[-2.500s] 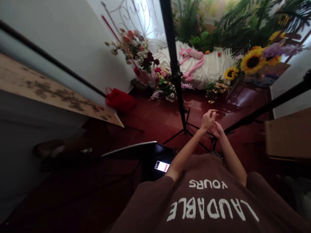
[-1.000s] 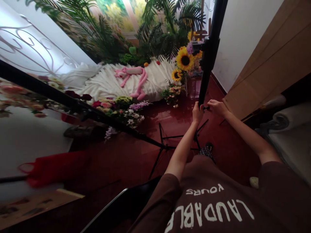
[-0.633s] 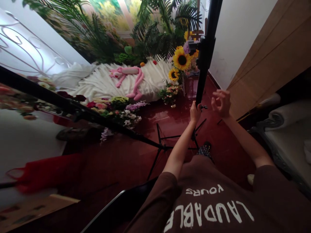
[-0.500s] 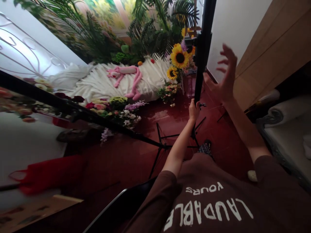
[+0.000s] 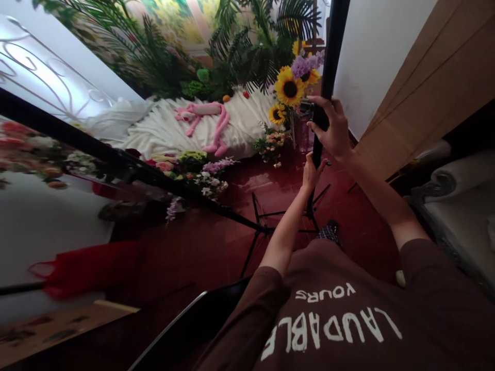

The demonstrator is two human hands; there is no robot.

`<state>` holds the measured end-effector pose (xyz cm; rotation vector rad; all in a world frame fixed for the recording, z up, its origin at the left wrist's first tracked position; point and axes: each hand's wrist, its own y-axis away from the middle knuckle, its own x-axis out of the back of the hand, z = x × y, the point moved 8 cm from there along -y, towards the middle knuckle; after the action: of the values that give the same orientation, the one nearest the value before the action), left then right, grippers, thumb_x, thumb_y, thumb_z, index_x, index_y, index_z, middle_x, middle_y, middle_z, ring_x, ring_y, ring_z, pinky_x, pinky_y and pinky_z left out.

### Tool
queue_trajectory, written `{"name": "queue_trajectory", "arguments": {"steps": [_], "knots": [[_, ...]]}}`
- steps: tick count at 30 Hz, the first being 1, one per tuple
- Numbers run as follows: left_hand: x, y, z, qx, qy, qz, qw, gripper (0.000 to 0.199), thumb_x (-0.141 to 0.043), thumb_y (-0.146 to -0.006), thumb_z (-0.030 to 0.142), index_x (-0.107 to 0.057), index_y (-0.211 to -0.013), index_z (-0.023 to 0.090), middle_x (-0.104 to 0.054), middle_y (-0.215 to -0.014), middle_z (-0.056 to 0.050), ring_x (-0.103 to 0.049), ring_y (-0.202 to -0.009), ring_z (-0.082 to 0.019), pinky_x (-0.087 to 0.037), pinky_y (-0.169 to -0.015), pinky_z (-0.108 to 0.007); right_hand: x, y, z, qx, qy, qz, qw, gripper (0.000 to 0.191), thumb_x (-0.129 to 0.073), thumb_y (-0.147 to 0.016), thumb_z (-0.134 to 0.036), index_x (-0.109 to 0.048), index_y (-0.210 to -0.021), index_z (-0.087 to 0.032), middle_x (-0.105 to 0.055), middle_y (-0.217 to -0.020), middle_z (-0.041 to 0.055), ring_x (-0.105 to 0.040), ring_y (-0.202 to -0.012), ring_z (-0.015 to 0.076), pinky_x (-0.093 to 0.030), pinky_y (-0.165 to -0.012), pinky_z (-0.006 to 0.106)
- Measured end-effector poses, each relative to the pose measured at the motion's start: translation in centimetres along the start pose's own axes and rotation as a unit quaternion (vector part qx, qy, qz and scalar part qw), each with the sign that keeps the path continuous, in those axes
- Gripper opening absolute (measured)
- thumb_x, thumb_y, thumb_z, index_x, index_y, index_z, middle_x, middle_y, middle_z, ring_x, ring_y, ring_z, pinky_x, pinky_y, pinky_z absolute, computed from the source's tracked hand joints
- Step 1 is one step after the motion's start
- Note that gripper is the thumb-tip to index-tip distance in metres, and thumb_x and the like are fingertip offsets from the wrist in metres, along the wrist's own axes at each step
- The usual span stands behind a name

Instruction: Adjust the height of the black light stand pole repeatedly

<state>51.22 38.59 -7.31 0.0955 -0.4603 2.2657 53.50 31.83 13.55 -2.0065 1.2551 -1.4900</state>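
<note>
A black light stand (image 5: 335,49) rises upright at the right of centre, its spread legs on the red floor. My left hand (image 5: 310,174) is wrapped around its lower pole, beside a small knob. Higher up, my right hand (image 5: 335,131) closes on the stand's collar, thumb and forefinger reaching around to a dark knob (image 5: 307,106) on the collar's left side. The far side of the collar is partly hidden by my fingers.
Another black stand (image 5: 166,183) slants across the left. Sunflowers (image 5: 289,87) stand just behind the pole. A pink plush toy (image 5: 216,126) lies on white cloth (image 5: 154,129). A brown panel (image 5: 421,77) and a pale sofa (image 5: 460,206) are at the right.
My right hand has moved left from open air and closed around the stand's collar. My left hand stays on the lower pole. The view has shifted slightly.
</note>
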Motion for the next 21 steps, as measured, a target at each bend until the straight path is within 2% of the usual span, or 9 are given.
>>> {"name": "queue_trajectory", "arguments": {"steps": [2,5,8,11,14,18,21], "knots": [[0.0,0.0,-0.1,-0.004,-0.002,-0.005,1.000,0.050,-0.071,-0.087,0.040,-0.048,-0.128,0.023,-0.070,-0.108,-0.010,-0.070,-0.096,-0.023,-0.054,-0.086,-0.037,-1.7,1.5,1.3,-0.012,-0.012,-0.009,1.000,0.044,-0.063,-0.095,-0.028,-0.051,-0.137,-0.033,-0.048,-0.143,0.0045,-0.051,-0.133,0.0255,-0.044,-0.115,0.044],[-0.1,-0.1,-0.4,-0.013,-0.008,-0.019,1.000,0.049,-0.068,-0.090,0.034,-0.045,-0.132,0.020,-0.069,-0.114,-0.013,-0.070,-0.100,-0.023,-0.055,-0.089,-0.038,-3.9,3.6,3.0,-0.007,-0.044,-0.020,0.999,0.042,-0.059,-0.095,-0.035,-0.052,-0.137,-0.034,-0.049,-0.142,0.0052,-0.052,-0.131,0.0285,-0.047,-0.111,0.048],[-0.4,-0.2,-0.8,-0.013,-0.014,-0.028,0.999,0.047,-0.065,-0.092,0.031,-0.045,-0.133,0.017,-0.067,-0.119,-0.016,-0.069,-0.103,-0.024,-0.054,-0.093,-0.038,-4.9,5.0,4.1,-0.001,-0.069,-0.026,0.997,0.042,-0.060,-0.095,-0.036,-0.053,-0.136,-0.035,-0.050,-0.139,0.0043,-0.055,-0.129,0.0274,-0.049,-0.109,0.048],[-0.5,-0.2,-1.1,-0.010,-0.004,-0.018,1.000,0.045,-0.061,-0.095,0.037,-0.047,-0.133,0.018,-0.067,-0.121,-0.016,-0.069,-0.108,-0.025,-0.054,-0.094,-0.037,-4.6,5.4,4.2,0.016,-0.091,-0.040,0.995,0.039,-0.062,-0.094,-0.036,-0.058,-0.133,-0.033,-0.054,-0.137,0.0050,-0.056,-0.129,0.0268,-0.049,-0.110,0.048],[-0.3,0.0,-1.3,-0.005,0.003,0.000,1.000,0.044,-0.059,-0.096,0.044,-0.051,-0.132,0.020,-0.069,-0.120,-0.016,-0.069,-0.110,-0.025,-0.054,-0.094,-0.037,-3.3,5.9,4.1,0.031,-0.144,-0.060,0.987,0.040,-0.058,-0.096,-0.040,-0.058,-0.134,-0.031,-0.056,-0.139,0.0052,-0.058,-0.128,0.0254,-0.054,-0.105,0.045],[-0.3,0.2,-1.7,-0.006,-0.005,-0.006,1.000,0.039,-0.057,-0.096,0.043,-0.054,-0.130,0.023,-0.072,-0.110,-0.012,-0.070,-0.102,-0.022,-0.054,-0.092,-0.036,-1.2,8.2,6.7,-0.045,-0.206,-0.029,0.977,0.047,-0.057,-0.096,-0.040,-0.050,-0.142,-0.032,-0.058,-0.141,0.0054,-0.065,-0.118,0.0219,-0.062,-0.088,0.037],[-0.4,0.1,-2.0,-0.008,-0.011,-0.011,1.000,0.036,-0.057,-0.096,0.040,-0.054,-0.129,0.024,-0.072,-0.107,-0.011,-0.070,-0.097,-0.020,-0.053,-0.089,-0.034,-1.7,10.8,9.3,-0.118,-0.201,-0.061,0.970,0.050,-0.067,-0.089,-0.037,-0.054,-0.137,-0.030,-0.067,-0.127,0.0057,-0.067,-0.111,0.0221,-0.064,-0.083,0.035]]}}
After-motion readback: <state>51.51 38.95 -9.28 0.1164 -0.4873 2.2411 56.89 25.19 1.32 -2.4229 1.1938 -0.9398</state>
